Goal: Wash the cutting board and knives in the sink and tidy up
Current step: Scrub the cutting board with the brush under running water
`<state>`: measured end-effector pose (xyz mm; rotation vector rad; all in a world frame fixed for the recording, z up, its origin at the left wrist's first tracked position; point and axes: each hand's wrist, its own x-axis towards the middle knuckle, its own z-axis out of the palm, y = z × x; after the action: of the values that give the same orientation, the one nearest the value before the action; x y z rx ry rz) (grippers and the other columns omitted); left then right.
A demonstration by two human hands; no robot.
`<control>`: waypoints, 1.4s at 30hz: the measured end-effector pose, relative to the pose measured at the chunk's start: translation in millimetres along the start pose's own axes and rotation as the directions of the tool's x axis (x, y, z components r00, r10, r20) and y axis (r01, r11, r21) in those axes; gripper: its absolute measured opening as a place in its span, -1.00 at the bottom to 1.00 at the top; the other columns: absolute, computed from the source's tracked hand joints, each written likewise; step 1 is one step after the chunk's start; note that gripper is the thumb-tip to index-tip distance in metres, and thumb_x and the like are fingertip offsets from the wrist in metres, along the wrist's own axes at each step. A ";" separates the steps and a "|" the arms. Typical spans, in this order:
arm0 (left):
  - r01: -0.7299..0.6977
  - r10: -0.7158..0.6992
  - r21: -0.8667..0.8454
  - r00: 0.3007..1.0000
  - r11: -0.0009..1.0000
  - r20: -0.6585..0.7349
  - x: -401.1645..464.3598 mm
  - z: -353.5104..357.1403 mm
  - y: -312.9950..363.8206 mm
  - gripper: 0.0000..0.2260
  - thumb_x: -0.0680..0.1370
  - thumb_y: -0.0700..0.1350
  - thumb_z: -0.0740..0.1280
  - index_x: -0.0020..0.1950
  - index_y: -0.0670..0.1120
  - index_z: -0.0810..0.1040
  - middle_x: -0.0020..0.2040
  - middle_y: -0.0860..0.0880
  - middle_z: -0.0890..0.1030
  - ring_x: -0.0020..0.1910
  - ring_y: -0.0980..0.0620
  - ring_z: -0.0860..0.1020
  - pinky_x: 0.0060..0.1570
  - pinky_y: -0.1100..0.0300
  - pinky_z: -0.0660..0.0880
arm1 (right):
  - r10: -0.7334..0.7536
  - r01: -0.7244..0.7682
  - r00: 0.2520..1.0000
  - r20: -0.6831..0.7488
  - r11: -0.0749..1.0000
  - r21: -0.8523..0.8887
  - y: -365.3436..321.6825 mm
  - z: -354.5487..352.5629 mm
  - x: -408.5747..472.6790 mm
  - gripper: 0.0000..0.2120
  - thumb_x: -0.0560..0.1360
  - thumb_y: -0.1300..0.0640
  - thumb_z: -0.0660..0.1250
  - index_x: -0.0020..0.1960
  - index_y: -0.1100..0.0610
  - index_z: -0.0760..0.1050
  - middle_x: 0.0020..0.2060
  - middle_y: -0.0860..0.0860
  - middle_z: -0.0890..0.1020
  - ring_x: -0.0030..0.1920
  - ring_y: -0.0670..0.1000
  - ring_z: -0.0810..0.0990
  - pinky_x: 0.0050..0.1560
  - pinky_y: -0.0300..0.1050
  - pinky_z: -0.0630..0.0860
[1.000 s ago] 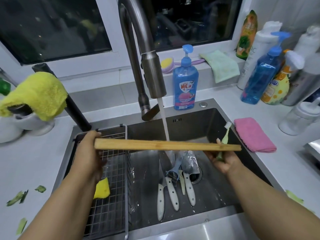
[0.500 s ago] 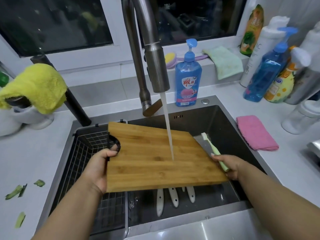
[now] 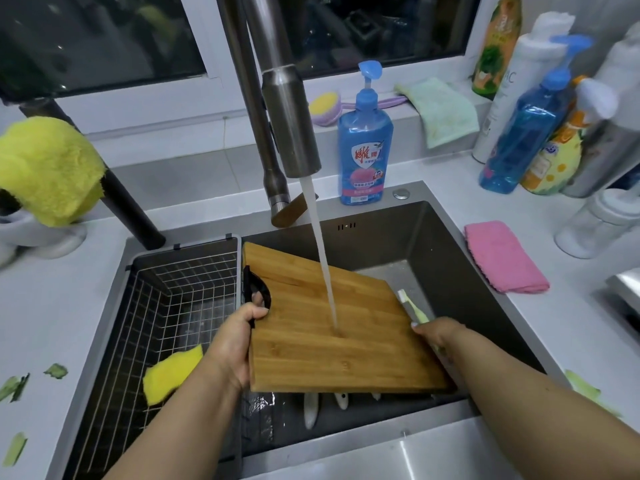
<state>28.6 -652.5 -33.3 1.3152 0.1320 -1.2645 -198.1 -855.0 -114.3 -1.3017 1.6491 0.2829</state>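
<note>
Bamboo cutting board [image 3: 332, 327] over three white knife handles [image 3: 310, 410].

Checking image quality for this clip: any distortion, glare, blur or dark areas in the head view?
Head view: wide-angle bending curves the counter edges and the faucet; the window is dark with dim reflections; right-side bottles look soft; glare sits on the sink's front rim; the cutting board and both hands are evenly lit and sharp.

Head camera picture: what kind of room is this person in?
Most likely a home kitchen. A dark steel sink sits in a white counter, a tall metal tap runs water onto a bamboo cutting board, and a blue pump bottle of dish soap stands behind the sink.
</note>
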 end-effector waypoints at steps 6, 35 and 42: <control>0.006 -0.006 -0.001 1.000 1.000 0.024 3.3 8.6 -5.9 -0.71 0.56 -0.16 0.14 0.17 0.09 0.55 -0.08 -0.09 0.60 -0.14 -0.11 0.55 -0.18 -0.03 0.50 | -0.334 0.321 0.942 -0.040 0.928 -0.189 -21.7 22.9 -29.7 -0.69 0.50 -0.12 0.31 0.09 0.09 0.49 -0.05 0.03 0.57 -0.06 0.05 0.55 -0.09 -0.11 0.46; -0.057 0.063 0.119 0.997 0.991 -0.048 -3.9 15.9 -5.8 -0.64 0.60 0.17 0.14 -0.03 -0.04 0.62 -0.19 -0.16 0.69 -0.20 -0.15 0.63 -0.27 0.02 0.55 | -0.589 0.536 0.803 -0.096 0.782 -0.317 -27.8 66.0 -115.2 -0.84 0.54 -0.08 0.23 -0.03 -0.03 0.30 -0.23 -0.06 0.53 -0.20 0.00 0.52 -0.27 -0.10 0.44; -0.043 0.053 0.103 0.994 0.994 -0.100 -1.4 15.3 -4.9 -0.62 0.62 0.16 0.10 0.06 -0.05 0.59 -0.22 -0.15 0.68 -0.28 -0.13 0.64 -0.42 0.05 0.57 | -0.610 0.542 0.789 -0.068 0.744 -0.391 -35.3 69.0 -105.9 -0.79 0.56 -0.08 0.19 0.10 0.01 0.41 -0.08 0.00 0.61 -0.08 0.08 0.57 -0.17 -0.06 0.50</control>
<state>16.0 -662.0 -30.1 1.4623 0.1100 -1.1757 -136.8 -757.1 -52.1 -2.1093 1.2834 0.0676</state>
